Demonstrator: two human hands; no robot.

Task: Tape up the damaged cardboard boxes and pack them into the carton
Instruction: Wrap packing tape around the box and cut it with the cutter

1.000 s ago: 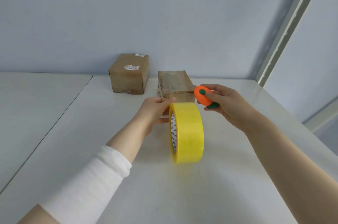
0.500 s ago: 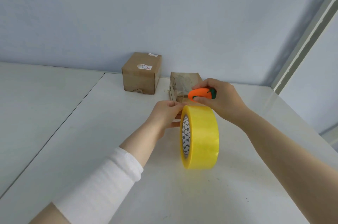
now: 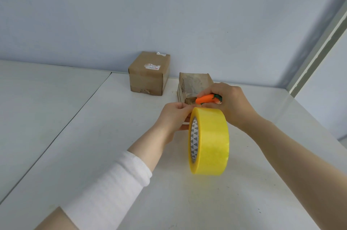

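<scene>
Head view: counts and grips

One yellow tape roll (image 3: 212,141) on edge, nearest. Left hand (image 3: 173,117) pinches its top edge. Right hand (image 3: 231,104) is curled round one orange cutter (image 3: 205,99) just above it. Behind, on table (image 3: 112,136), two: torn box (image 3: 193,85) nearer, labelled box (image 3: 148,75) farther left.

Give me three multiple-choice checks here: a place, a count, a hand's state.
1. The labelled brown cardboard box stands, relative to the battered brown cardboard box: A) left of it B) on top C) right of it
2. Cardboard boxes on the white table: A) one B) two C) four
3. The right hand is: A) open, empty B) gripping the orange carrot-shaped cutter C) flat on the table
Answers: 1 A, it stands apart to the left; 2 B, only those two show; 3 B, fingers curl round the cutter, by the yellow tape roll.
</scene>
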